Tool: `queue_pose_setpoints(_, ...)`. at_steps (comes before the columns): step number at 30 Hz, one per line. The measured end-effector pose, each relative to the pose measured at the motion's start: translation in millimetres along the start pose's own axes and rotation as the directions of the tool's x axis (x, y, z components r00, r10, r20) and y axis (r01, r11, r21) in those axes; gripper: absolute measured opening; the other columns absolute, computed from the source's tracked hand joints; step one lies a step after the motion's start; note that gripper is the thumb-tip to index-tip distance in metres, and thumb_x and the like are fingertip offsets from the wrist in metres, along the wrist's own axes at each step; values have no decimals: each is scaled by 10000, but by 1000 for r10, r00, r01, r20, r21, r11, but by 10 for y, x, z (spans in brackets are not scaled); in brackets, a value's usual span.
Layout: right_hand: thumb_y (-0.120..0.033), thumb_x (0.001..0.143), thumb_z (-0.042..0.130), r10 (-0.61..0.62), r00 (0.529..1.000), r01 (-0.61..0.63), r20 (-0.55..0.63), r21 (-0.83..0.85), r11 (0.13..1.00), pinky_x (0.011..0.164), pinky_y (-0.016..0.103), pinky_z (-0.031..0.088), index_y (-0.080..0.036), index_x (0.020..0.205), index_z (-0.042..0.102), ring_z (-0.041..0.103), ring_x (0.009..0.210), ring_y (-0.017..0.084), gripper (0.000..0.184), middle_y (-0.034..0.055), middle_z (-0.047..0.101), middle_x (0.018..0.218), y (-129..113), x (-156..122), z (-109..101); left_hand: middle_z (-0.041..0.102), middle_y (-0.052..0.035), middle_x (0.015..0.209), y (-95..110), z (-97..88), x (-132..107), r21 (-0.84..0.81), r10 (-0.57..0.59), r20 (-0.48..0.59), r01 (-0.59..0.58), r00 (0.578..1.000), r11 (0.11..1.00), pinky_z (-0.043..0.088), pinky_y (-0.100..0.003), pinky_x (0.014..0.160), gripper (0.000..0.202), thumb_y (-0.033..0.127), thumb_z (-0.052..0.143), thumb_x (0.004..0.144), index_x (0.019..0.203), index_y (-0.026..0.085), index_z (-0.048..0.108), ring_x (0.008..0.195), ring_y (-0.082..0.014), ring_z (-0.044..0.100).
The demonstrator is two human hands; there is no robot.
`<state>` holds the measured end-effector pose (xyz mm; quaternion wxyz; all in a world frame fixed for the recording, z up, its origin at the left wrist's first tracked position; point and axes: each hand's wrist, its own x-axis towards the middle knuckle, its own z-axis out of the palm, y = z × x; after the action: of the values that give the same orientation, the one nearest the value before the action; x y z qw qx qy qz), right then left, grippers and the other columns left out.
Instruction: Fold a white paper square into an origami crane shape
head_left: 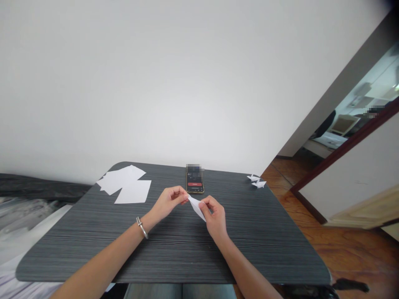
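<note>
A small piece of folded white paper (pixel 197 207) is held above the middle of the dark table, slanting down from left to right. My left hand (pixel 170 202), with a silver bracelet on its wrist, pinches the upper left tip of the paper. On the other side my right hand (pixel 215 216) grips the paper between thumb and fingers. The fingers partly hide its folds. Just beyond my hands a phone (pixel 195 185) with a lit screen lies on the table.
Several white paper sheets (pixel 134 192) lie overlapping at the table's back left. Folded paper figures, apparently cranes (pixel 259 184), stand at the back right corner. The dark wood-grain table (pixel 174 257) meets a white wall (pixel 193 83). A doorway opens on the right.
</note>
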<state>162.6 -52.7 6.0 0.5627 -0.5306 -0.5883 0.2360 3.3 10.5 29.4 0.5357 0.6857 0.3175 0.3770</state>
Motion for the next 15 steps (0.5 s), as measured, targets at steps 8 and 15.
queue_pose_setpoints(8, -206, 776, 481, -25, 1000, 25, 1, -64, 998, 578, 248, 353, -178, 605, 528, 462, 590, 137, 180, -10, 500, 598, 20, 11, -24, 581, -52, 833, 21, -53, -22, 372, 282, -7, -260, 959, 891, 408, -244, 630, 152, 274, 559, 773, 772, 173, 672, 742, -148, 535)
queue_pose_setpoints(15, -207, 771, 481, -90, 996, 91, 17, -129, 987, 559, 248, 341, -186, 600, 542, 462, 582, 137, 183, -7, 511, 605, 5, -6, -21, 605, -50, 790, 15, -89, 5, 357, 261, 66, -267, 963, 895, 419, -257, 652, 172, 268, 546, 781, 714, 163, 664, 729, -150, 549)
